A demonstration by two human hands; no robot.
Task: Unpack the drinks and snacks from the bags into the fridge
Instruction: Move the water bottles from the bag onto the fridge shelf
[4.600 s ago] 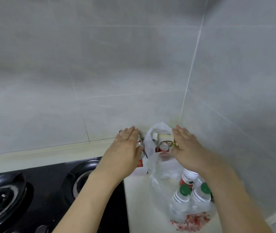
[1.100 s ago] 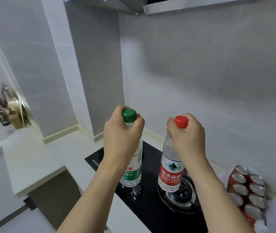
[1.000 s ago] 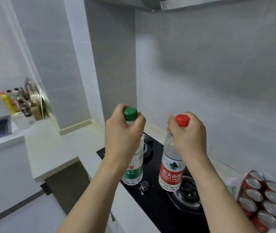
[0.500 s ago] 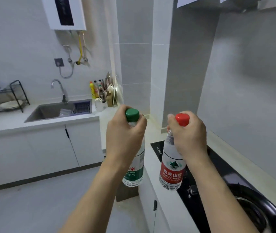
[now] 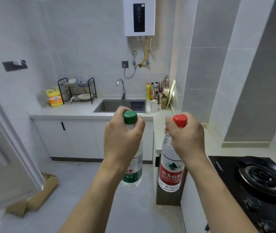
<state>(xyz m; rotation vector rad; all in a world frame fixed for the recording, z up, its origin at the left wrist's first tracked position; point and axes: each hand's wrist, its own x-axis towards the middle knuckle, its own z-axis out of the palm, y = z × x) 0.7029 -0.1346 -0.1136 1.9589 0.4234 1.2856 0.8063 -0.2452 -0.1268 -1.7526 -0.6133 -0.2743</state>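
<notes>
Head view: the left hand [image 5: 123, 142] has its fingers [image 5: 140, 124] wrapped round the neck of a green-capped water bottle [image 5: 133, 167], carried upright in the air above the floor. The right hand [image 5: 186, 138] grips the neck of a red-capped water bottle [image 5: 171, 172] the same way, beside the first and apart from it. Behind them a desk [image 5: 76, 110] carries a sink [image 5: 115, 105], a dish rack [image 5: 77, 90] and a yellow jug [image 5: 54, 97]. A black gas stove [image 5: 255, 180] sits at lower right

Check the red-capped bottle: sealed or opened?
Capped. The red cap sits on the red-labelled bottle, gripped at the neck by the right hand. Seal ring: cannot tell.
</notes>
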